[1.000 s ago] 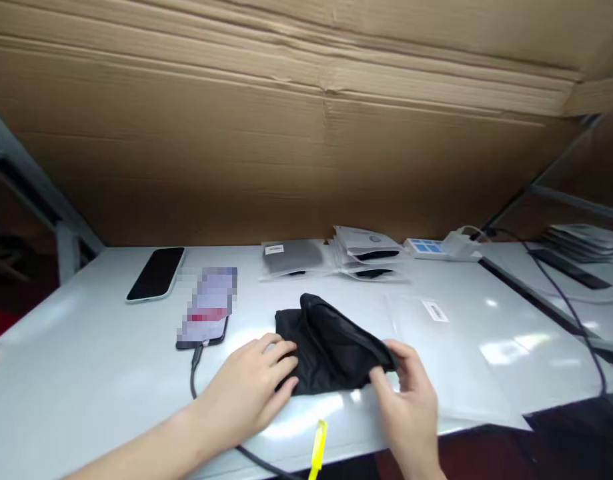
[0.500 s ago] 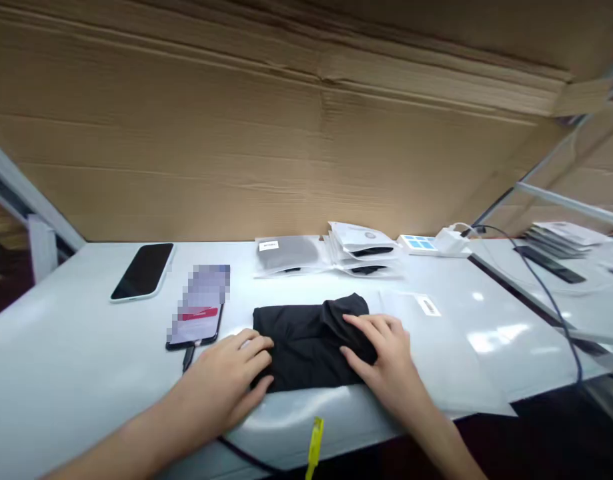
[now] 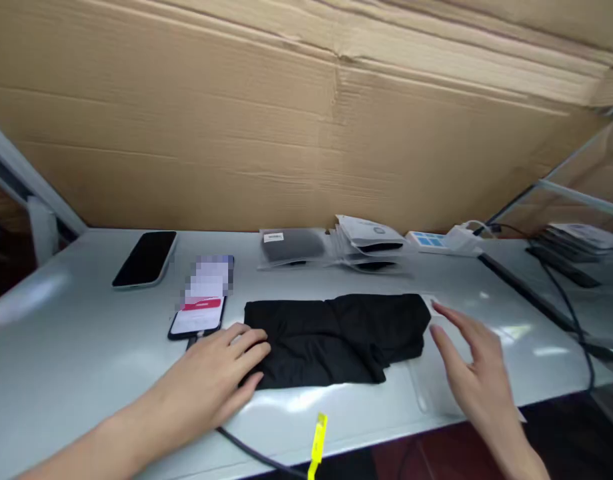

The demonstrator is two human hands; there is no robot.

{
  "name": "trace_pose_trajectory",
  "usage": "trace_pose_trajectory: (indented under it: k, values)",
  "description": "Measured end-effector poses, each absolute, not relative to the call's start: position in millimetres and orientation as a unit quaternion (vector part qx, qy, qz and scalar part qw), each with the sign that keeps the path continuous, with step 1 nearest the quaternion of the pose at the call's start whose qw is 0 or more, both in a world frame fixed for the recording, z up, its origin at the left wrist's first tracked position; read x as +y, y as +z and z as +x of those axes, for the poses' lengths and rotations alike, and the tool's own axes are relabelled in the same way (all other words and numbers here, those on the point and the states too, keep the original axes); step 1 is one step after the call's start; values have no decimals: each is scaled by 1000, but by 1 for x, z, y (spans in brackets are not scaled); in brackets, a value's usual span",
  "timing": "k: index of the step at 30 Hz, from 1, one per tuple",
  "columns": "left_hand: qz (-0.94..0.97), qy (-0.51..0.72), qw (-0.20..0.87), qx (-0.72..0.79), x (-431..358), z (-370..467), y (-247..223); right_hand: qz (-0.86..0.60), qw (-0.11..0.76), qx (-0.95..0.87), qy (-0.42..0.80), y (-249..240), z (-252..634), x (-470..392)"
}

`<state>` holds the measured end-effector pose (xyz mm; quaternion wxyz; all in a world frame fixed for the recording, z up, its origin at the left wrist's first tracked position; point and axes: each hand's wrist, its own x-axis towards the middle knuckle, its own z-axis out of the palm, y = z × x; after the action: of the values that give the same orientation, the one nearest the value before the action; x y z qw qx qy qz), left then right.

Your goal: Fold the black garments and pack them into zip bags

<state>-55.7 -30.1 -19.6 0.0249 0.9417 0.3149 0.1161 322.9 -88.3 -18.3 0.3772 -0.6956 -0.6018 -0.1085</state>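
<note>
A black cloth (image 3: pixel 336 337) lies spread flat and wide on the white table (image 3: pixel 76 360), near its front edge. My left hand (image 3: pixel 221 373) rests flat on the cloth's left end, fingers apart, pressing it down. Just past the cloth's right end my right hand (image 3: pixel 469 360) hovers with the fingers spread, holding nothing and not touching the cloth. Under that hand lies a clear plastic bag (image 3: pixel 436 393) with a small white label.
Two phones lie at the left: a dark one (image 3: pixel 145 259) and one with a lit screen (image 3: pixel 201 303) on a cable (image 3: pixel 256 453). Packed bags (image 3: pixel 336 247) are stacked at the back. A charger (image 3: pixel 461 239) and cables sit far right. Cardboard (image 3: pixel 286 120) walls the back.
The cloth was bunched and folded; now it lies spread out to the right. My right hand slid right across it and came off its end. My left hand stayed on the left end.
</note>
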Motion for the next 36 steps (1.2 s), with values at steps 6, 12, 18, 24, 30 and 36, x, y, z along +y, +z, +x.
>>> trace_pose_trajectory:
  k: [6, 12, 18, 24, 30, 36]
  values:
    - [937, 124, 0, 328, -31, -55, -17, -646, 249, -721, 30, -19, 287, -81]
    - [920, 97, 22, 379, -22, -43, -13, -617, 203, -758, 55, -6, 270, -86]
    - [922, 123, 88, 357, -26, -42, 4, -569, 174, -797, 101, 16, 266, -103]
    - [937, 63, 240, 247, -60, -50, 36, -569, 172, -793, 131, 30, 296, -114]
    - [938, 93, 57, 328, -15, -40, 17, -557, 129, -819, 44, 11, 313, -67]
    - [924, 56, 92, 367, 14, -35, 12, -550, 111, -816, 135, 18, 312, -57]
